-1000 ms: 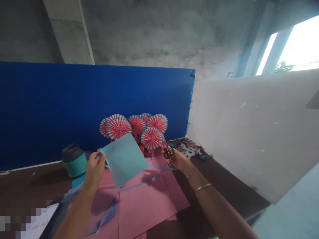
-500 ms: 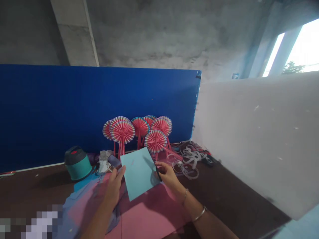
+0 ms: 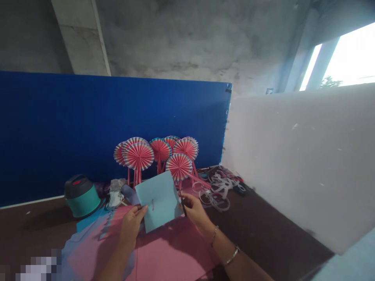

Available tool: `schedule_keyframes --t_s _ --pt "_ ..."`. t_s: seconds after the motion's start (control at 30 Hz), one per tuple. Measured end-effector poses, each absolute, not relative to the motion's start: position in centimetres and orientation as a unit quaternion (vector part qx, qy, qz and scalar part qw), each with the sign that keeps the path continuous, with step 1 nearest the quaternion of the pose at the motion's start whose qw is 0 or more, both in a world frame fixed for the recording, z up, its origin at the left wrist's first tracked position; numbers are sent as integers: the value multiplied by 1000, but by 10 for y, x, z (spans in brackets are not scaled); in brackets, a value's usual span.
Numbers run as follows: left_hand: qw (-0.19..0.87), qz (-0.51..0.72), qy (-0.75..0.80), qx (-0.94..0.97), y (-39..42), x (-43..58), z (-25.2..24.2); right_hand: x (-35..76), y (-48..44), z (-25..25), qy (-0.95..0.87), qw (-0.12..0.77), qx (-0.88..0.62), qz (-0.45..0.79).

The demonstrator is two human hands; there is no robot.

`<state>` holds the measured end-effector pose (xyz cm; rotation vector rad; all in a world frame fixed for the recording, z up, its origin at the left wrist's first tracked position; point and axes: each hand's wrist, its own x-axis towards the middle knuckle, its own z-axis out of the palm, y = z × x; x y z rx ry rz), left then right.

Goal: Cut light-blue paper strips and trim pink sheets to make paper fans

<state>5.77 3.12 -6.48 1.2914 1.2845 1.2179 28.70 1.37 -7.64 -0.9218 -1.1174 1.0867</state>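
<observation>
My left hand grips the lower left edge of a light blue paper sheet, which has a small pink mark near its middle. My right hand holds black-handled scissors at the sheet's right edge. Their handles are mostly hidden by my fingers, and I cannot tell if the blades are cutting the paper. Below my hands lies a large pink paper sheet.
Several pink pleated paper fans on sticks lean against a blue board. A green container with a dark lid, a crumpled white cloth and looped pale paper strips sit on the dark table. A white board stands to the right.
Since the oldest frame, my hands have come closer together, and the blue sheet has dropped lower and straightened. The scissors have turned and now lie at the sheet's edge.
</observation>
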Motion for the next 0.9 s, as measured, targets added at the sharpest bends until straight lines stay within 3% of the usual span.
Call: schedule_keyframes --t_s 0.17,0.63,0.8,0.9 --pt "543 558 445 443 26 61 -63 286 12 -79 -475 610 -408 485" --pt "612 557 370 422 18 65 -52 291 15 -85 -507 622 -434 410" --pt "615 561 374 408 19 64 -56 290 13 -82 -487 614 -438 441" --pt "676 549 334 362 17 62 -57 290 10 -76 -455 611 -440 475"
